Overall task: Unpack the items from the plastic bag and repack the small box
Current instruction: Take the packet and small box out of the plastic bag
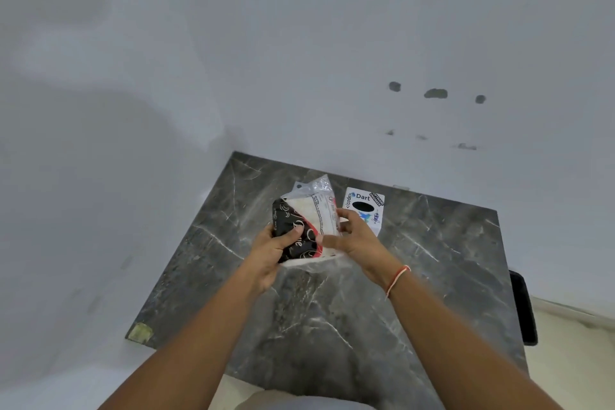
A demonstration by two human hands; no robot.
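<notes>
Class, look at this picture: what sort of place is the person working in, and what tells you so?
Probably a plain room at home: a dark marble tabletop set into the corner of bare white walls, with patched holes in one.

I see lots of bare table near me and on the right side. A white box stands at the back, close behind my right hand. Walls block the back and left.

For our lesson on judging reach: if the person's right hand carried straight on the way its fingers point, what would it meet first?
The right hand points up-left, already touching the plastic bag; pushing on, it probably presses into the black box held by the left hand. Depth is unclear.
</notes>
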